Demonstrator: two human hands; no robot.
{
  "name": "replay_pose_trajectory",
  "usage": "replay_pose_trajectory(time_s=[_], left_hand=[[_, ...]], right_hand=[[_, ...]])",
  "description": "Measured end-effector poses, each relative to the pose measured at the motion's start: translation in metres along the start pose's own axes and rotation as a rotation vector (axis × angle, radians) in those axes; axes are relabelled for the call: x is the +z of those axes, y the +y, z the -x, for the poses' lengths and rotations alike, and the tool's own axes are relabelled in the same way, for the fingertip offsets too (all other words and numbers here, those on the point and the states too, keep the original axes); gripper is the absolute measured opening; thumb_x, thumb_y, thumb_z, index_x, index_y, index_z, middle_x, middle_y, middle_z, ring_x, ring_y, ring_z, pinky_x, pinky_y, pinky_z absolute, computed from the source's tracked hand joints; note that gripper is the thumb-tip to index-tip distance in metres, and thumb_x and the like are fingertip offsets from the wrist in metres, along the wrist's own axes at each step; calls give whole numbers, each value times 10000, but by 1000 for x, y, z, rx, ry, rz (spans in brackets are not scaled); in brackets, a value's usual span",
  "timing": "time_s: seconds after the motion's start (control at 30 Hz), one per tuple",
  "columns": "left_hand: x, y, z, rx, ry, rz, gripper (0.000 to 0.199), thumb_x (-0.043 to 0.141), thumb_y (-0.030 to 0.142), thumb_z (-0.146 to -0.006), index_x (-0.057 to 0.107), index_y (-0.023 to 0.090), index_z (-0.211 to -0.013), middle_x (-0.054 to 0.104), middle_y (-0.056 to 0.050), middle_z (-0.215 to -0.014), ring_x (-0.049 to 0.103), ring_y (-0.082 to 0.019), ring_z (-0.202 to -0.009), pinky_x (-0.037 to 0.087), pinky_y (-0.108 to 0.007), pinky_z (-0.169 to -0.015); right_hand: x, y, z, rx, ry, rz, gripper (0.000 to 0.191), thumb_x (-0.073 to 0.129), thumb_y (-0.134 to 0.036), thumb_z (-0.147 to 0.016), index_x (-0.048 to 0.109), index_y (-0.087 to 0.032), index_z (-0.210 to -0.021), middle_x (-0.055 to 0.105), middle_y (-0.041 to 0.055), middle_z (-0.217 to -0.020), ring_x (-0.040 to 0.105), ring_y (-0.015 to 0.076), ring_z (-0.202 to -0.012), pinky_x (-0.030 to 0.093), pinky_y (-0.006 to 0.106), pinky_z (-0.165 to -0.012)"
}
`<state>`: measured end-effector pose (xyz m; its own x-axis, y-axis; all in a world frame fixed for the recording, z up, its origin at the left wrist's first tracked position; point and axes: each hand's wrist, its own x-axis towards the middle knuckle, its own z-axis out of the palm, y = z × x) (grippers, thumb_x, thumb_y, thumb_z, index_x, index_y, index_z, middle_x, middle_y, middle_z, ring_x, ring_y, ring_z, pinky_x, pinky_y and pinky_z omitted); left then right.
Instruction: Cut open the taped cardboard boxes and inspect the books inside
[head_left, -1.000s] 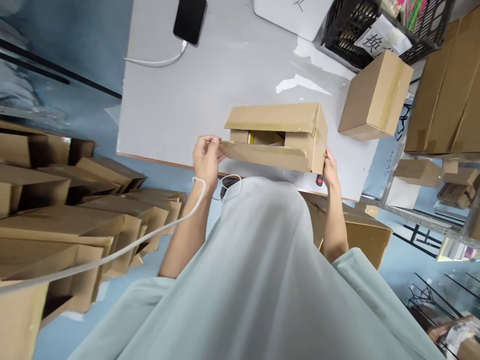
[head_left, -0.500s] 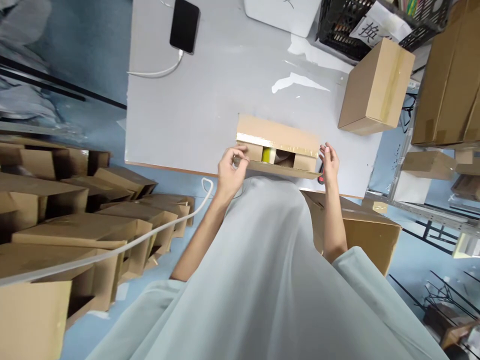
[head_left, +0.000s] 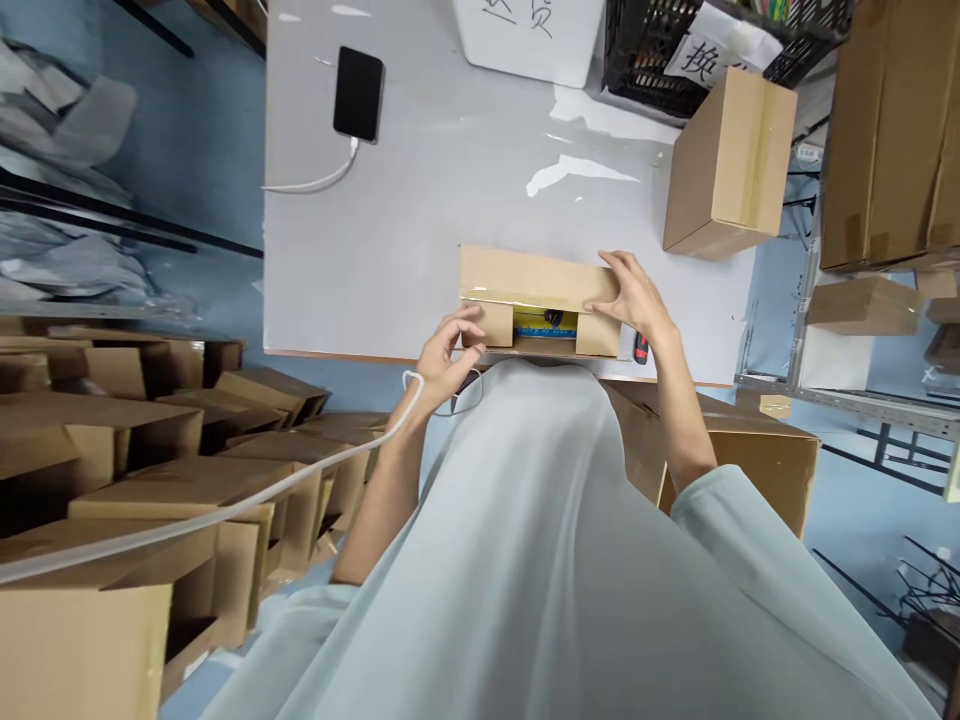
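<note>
A small cardboard box (head_left: 540, 277) lies at the table's near edge with its top flaps parted. Its far flap stands up, and the two short end flaps are folded inward. Through the gap shows something yellow and blue with a dark mark (head_left: 551, 320); its kind I cannot make out. My left hand (head_left: 444, 355) has thumb and curved fingers at the box's left end, around its corner. With my right hand (head_left: 636, 295) I grip the right end of the far flap, thumb on its face. Just right of the box lies a red and black tool (head_left: 640, 348), partly visible.
On the grey table (head_left: 405, 230) lies a black phone (head_left: 358, 93) on a white cable. A taped carton (head_left: 731, 165), a black crate (head_left: 652, 60) and a white bin (head_left: 532, 40) stand farther back. Open cartons (head_left: 150, 430) fill the left floor; another open carton (head_left: 757, 460) sits below right.
My right hand has moved left from beside the box onto its far flap. The end flaps and the yellow-blue contents show more plainly. My left hand stays at the left end. The view has shifted slightly.
</note>
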<state>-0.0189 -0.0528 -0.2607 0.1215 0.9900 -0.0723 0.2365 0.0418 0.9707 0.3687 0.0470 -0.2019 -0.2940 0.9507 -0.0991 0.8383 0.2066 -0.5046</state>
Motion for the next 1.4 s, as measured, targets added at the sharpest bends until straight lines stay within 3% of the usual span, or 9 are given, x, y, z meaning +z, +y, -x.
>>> replay_pose_trajectory(time_s=[0.2,0.33,0.47,0.6,0.7,0.9,1.0,1.17,1.4], left_hand=[[-7,1,20,-15,-48,-69,344,706,348,-927,733,260,-1258,631,-140,-1690,498,-330,-1692,388,-589,-1410],[-6,0,20,-68,-61,-60,500,719,348,-896,721,261,-1388,622,-137,-1711,518,-334,-1681,415,-567,-1400],[-13,1,7,-77,-139,-4,612,748,498,-906,723,234,-1458,601,-164,-1742,493,-370,-1703,415,-565,-1402],[-29,5,-6,-109,-278,20,803,827,701,-903,721,276,-1576,520,-147,-1827,396,-402,-1761,342,-588,-1436],[-39,11,-13,-116,-368,-19,901,822,866,-867,767,293,-1560,485,-137,-1854,335,-429,-1784,316,-602,-1440],[-36,20,-15,-85,-520,-108,1017,644,1023,-896,807,231,-1511,516,-173,-1827,365,-431,-1769,311,-572,-1447],[-31,19,-11,-58,-482,-134,949,593,994,-951,823,234,-1470,547,-182,-1802,415,-429,-1745,325,-598,-1438],[-26,21,-14,25,-369,-180,560,655,751,-1028,906,283,-1204,668,-168,-1682,482,-413,-1705,361,-681,-1409],[-22,41,-17,58,-380,-258,303,659,454,-1003,900,284,-1070,793,-152,-1499,702,-377,-1499,532,-606,-1308]], right_hand=[[0,-17,-2,-71,-93,139,1221,1000,-651,-828,372,-283,-1807,365,241,-1816,399,531,-1688,409,762,-1349],[-2,-32,4,-150,-124,264,873,846,-584,-994,526,-153,-1683,507,298,-1706,536,513,-1560,459,702,-1307],[-14,-36,-2,-191,-127,246,571,463,-574,-1187,667,-166,-1532,651,257,-1627,647,442,-1444,515,587,-1231],[-31,-30,-39,-122,-24,167,725,227,-672,-1219,772,-196,-1258,826,190,-1244,739,368,-1150,524,446,-1004],[-39,-27,-75,-53,45,161,743,259,-758,-1193,738,-219,-1014,758,128,-910,663,314,-894,442,385,-851],[-49,-30,-105,-99,-16,127,616,364,-724,-1183,598,-255,-860,585,30,-768,459,229,-751,309,343,-743],[-53,-34,-103,-119,-62,124,602,351,-702,-1187,569,-261,-840,577,25,-769,441,223,-739,301,338,-728],[-57,-38,-107,-124,-80,176,601,303,-654,-1204,581,-268,-836,631,36,-790,466,229,-736,324,332,-745],[-60,-33,-127,-47,-182,114,623,366,-630,-1182,614,-228,-777,609,0,-763,484,182,-754,331,294,-724]])
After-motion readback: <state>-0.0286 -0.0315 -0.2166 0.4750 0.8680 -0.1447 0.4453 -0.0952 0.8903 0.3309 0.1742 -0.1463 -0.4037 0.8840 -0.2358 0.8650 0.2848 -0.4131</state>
